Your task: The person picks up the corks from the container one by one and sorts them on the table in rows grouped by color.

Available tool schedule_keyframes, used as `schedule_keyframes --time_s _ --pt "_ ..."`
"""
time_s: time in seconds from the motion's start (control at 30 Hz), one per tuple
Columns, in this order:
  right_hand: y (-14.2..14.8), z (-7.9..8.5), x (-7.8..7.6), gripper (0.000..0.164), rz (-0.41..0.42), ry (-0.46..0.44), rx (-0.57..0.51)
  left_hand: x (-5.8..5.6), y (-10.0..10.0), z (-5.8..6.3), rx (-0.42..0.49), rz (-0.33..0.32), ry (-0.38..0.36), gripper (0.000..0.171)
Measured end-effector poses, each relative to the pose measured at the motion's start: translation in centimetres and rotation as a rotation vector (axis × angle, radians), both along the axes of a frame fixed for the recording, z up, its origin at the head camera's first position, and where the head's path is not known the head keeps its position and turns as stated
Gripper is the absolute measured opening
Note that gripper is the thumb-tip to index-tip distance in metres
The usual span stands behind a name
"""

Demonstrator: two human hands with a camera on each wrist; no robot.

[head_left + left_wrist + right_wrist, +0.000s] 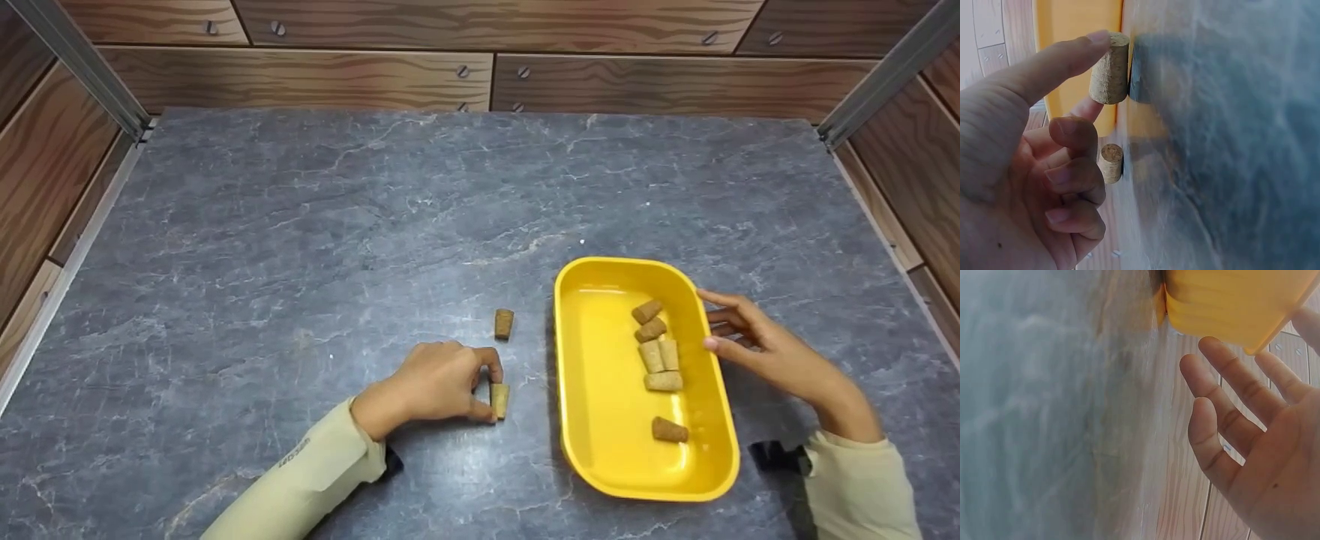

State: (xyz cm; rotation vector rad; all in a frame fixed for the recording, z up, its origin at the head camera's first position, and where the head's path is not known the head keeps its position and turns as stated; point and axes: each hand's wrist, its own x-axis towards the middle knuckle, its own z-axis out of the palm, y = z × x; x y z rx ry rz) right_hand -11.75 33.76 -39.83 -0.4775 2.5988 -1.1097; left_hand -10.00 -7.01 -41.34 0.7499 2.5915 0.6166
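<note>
Two digits of the left hand (439, 381) pinch a pale cork (501, 402), nearer than a darker cork (504, 325), left of the yellow tray (604, 412). The right hand (776, 356), fingers spread, touches the tray's right rim; six corks (651, 358) lie inside.

6 tapered corks (664, 382) are scattered toward the right edge of a yellow, round-cornered tray (600, 412); near its left edge, 1 brown cork (504, 325) and 1 pale cork (501, 402) are laid sideways on the counter (337, 225).
</note>
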Motion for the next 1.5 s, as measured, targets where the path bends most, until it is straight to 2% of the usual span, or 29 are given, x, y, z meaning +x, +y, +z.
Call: schedule_keyframes --time_s 0.2,0.37,0.5,0.7,0.9,1.03,1.23,1.37,1.5 --pt "-0.2 0.0 0.0 0.056 -0.013 -0.02 0.007 0.0 0.0 0.0 -0.02 0.006 -0.027 0.04" --pt "-0.2 0.1 0.0 0.057 -0.021 -0.03 0.019 -0.1 -0.3 0.5 -0.011 0.009 -0.036 0.046" --pt "-0.2 0.3 0.0 0.057 -0.021 -0.031 0.015 -0.3 -0.5 1.5 0.015 0.006 -0.025 0.049" --pt "-0.1 0.4 -0.1 0.058 -0.022 -0.039 0.028 -0.4 -0.1 3.2 0.12 -0.004 0.023 0.045" --pt "-0.1 0.1 -0.3 0.058 -0.01 -0.025 0.023 -0.4 1.5 4.1 0.226 -0.037 0.065 0.046" --pt "-0.1 0.0 -0.3 0.058 -0.01 -0.023 0.022 -0.5 2.8 4.6 0.268 -0.056 0.065 0.047" --pt "-0.1 0.1 -0.2 0.058 -0.015 -0.022 0.037 -0.4 4.9 5.0 0.321 -0.139 0.039 0.049" --pt "-0.1 0.2 -0.1 0.057 -0.02 -0.026 0.036 -0.4 6.3 5.0 0.338 -0.194 0.011 0.048" --pt "-0.1 0.2 0.0 0.057 -0.019 -0.024 0.031 -0.4 7.9 4.9 0.299 -0.249 -0.001 0.048"
